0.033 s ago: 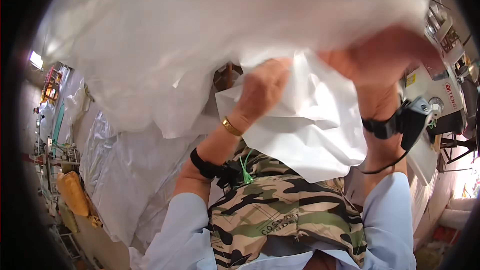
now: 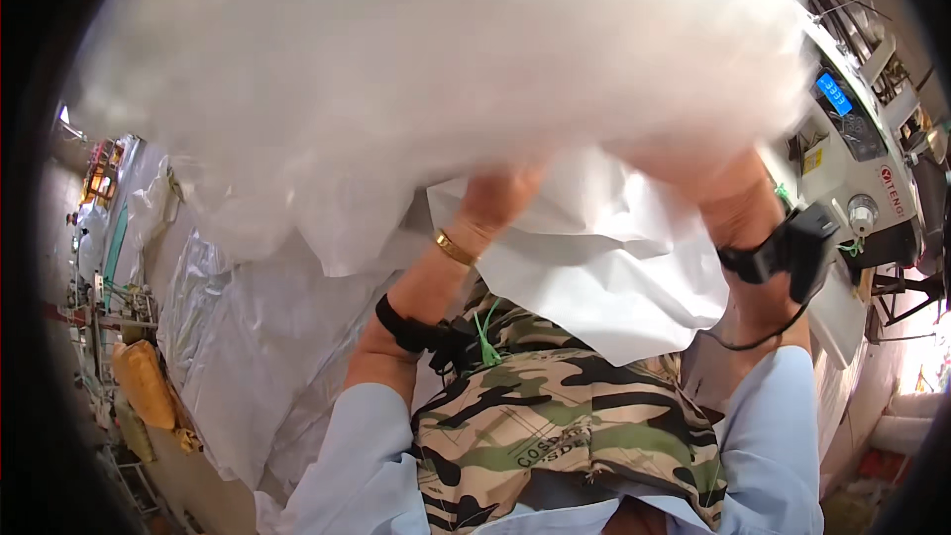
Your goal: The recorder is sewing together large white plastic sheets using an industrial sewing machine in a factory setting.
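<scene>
A large white plastic-like sheet (image 2: 446,50) bulges across the upper view, blurred by motion. Under its lower edge is my left hand (image 2: 503,193), with a gold-coloured band at the wrist and its fingers hidden in the white material. My right hand (image 2: 684,163) is smeared and mostly covered by the same sheet, so its grip does not show. Between my forearms, a smooth white piece (image 2: 614,277) hangs in folds down to my lap; whether it joins the upper sheet I cannot tell.
A white sewing machine (image 2: 842,163) with a lit blue display stands at the right. Crumpled white sheeting (image 2: 258,347) spreads at the left. Beyond it lies a yellow-orange bundle (image 2: 149,381) near metal racks. Camouflage cloth (image 2: 565,416) covers my lap.
The big white sheet has shifted and now covers more of both hands. My right hand has moved left and under it, uncovering the machine's blue display.
</scene>
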### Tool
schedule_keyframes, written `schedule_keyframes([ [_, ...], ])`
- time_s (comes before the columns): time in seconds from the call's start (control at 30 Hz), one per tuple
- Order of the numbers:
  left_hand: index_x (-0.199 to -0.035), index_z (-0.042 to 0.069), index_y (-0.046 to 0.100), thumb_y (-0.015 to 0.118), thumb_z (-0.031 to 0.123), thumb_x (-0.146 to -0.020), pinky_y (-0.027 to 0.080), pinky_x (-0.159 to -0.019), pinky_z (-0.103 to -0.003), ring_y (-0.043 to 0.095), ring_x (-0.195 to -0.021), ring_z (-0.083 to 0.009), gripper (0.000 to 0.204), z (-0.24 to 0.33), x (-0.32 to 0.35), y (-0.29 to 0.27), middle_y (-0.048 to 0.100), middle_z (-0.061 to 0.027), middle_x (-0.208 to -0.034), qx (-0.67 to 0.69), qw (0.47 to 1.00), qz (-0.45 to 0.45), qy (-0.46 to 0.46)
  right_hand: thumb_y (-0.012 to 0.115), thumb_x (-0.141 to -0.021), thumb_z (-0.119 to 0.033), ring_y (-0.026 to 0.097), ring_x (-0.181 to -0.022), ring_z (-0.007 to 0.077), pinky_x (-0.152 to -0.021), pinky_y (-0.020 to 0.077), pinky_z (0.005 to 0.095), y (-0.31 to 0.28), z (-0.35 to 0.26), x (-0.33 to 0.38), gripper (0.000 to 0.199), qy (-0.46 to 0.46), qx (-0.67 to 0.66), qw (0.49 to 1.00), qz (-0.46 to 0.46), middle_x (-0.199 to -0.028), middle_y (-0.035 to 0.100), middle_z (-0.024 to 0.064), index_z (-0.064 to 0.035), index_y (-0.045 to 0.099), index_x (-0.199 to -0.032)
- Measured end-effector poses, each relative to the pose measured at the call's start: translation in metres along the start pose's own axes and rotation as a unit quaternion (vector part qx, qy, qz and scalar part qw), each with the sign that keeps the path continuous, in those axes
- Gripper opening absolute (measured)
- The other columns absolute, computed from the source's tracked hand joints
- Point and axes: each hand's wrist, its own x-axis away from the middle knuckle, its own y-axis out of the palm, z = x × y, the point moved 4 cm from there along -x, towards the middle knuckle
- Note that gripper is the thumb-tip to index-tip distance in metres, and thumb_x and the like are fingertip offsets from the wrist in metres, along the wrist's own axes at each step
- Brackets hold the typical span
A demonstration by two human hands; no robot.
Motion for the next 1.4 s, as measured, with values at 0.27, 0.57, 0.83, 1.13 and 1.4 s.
schedule_keyframes([
  [0.27,-0.109,0.0,0.065,0.063,0.008,-0.091,0.053,-0.076,-0.039,0.068,-0.087,-0.0288,0.02,-0.059,0.109,-0.032,0.069,-0.014,-0.106,0.039,0.955,-0.081,-0.282,0.069,-0.088,-0.033,0.063,-0.097,0.0265,-0.087,0.0529,0.0382,-0.108,0.098,0.07,0.053,0.085,0.362,0.922,0.105,-0.11,0.066,0.0139,-0.0014,0.055,-0.128],
  [0.57,-0.108,0.0,0.065,0.063,0.008,-0.091,0.053,-0.077,-0.038,0.068,-0.088,-0.0281,0.018,-0.064,0.164,-0.005,0.07,-0.0134,-0.106,0.086,0.9,-0.168,-0.392,0.064,-0.091,-0.024,0.065,-0.087,0.0277,-0.08,0.0542,0.037,-0.127,0.12,0.052,0.037,-0.015,0.562,0.823,0.08,-0.098,0.067,0.0136,-0.0024,0.058,-0.12],
  [0.83,-0.106,0.001,0.065,0.063,0.008,-0.091,0.053,-0.077,-0.038,0.068,-0.088,-0.0274,0.017,-0.07,0.15,0.025,0.07,-0.0129,-0.105,0.111,0.889,-0.192,-0.402,0.064,-0.092,-0.03,0.063,-0.099,0.0298,-0.086,0.0514,0.0408,-0.138,0.162,0.041,0.037,-0.183,0.522,0.827,0.104,-0.109,0.064,0.0157,-0.0029,0.059,-0.117],
  [1.13,-0.105,0.001,0.065,0.063,0.008,-0.091,0.053,-0.078,-0.038,0.068,-0.089,-0.0266,0.016,-0.096,0.138,0.024,0.07,-0.0124,-0.104,0.105,0.879,-0.174,-0.432,0.05,-0.1,-0.01,0.047,-0.129,0.0184,-0.114,0.0377,0.0355,-0.121,0.132,0.05,0.032,-0.101,0.601,0.793,-0.005,-0.14,0.047,0.011,-0.0013,0.049,-0.131],
  [1.4,-0.104,0.001,0.065,0.063,0.008,-0.091,0.053,-0.079,-0.038,0.068,-0.089,-0.026,0.014,-0.132,0.092,-0.02,0.07,-0.0119,-0.103,0.072,0.905,-0.104,-0.406,0.067,-0.089,-0.034,0.064,-0.094,0.0311,-0.085,0.0517,0.0418,-0.114,0.108,0.032,0.04,0.037,0.506,0.86,0.052,-0.105,0.067,0.0156,-0.0022,0.063,-0.114],
])
